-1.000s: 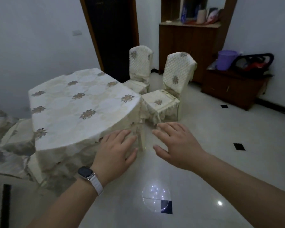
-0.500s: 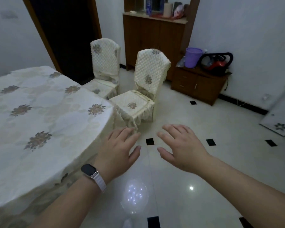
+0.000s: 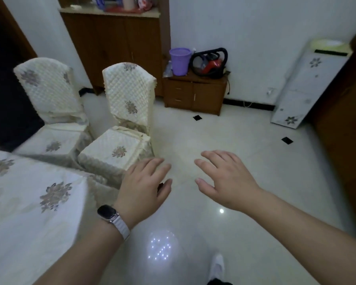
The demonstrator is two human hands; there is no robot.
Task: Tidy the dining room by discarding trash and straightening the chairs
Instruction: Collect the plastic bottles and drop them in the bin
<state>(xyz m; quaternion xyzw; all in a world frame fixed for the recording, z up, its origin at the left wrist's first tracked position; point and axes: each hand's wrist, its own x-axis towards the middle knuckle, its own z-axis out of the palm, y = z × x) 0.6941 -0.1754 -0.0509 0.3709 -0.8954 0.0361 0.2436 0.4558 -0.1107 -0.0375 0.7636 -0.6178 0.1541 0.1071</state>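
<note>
Beside the clothed table (image 3: 35,202), the near chair (image 3: 130,95) and far chair (image 3: 49,89) are judged not yet straightened, no trash is seen, and the left hand (image 3: 144,188) and right hand (image 3: 228,179) are held spread, empty.

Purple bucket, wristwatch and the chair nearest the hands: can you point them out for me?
Purple bucket (image 3: 179,62): head view, on its side wall.
Wristwatch (image 3: 107,211): head view, on its dark face.
Nearest chair (image 3: 109,150): head view, on its seat cushion.
</note>
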